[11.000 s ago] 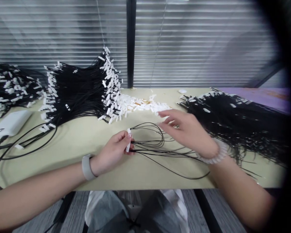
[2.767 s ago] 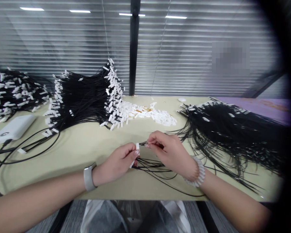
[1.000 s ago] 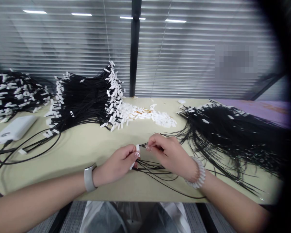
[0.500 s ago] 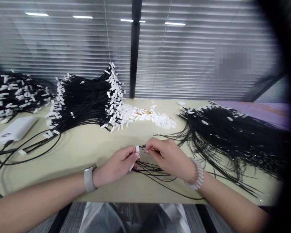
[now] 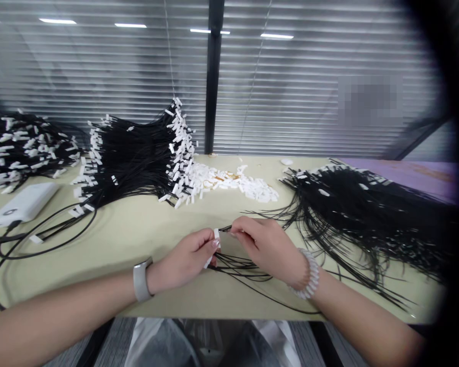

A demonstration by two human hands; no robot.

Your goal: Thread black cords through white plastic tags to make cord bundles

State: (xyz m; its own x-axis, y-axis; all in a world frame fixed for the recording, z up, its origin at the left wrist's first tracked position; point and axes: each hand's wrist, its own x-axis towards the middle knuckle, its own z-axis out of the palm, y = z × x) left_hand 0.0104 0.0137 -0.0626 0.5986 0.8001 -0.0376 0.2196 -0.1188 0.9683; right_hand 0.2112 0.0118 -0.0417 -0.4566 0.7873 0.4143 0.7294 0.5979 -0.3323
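Note:
My left hand (image 5: 193,255) is closed around white plastic connectors (image 5: 216,234) whose ends stick out past the thumb and below the fingers. Thin black cables (image 5: 240,265) run from this grip to the right, under my right hand. Close by, my right hand (image 5: 268,247) pinches thumb against forefinger on thin black wires (image 5: 225,229) that lead toward the upper white connector. The wire tips between its fingers are too small to make out clearly.
Behind my hands lies a heap of loose white connectors (image 5: 256,188). Bundled black cables with white ends (image 5: 137,148) stand at left. More black cables (image 5: 352,214) spread at right. A white power bank (image 5: 23,204) with a black cord sits far left.
My right hand's fingertips have shifted very slightly, and the wires by the upper connector now look drawn together. The left hand has barely moved.

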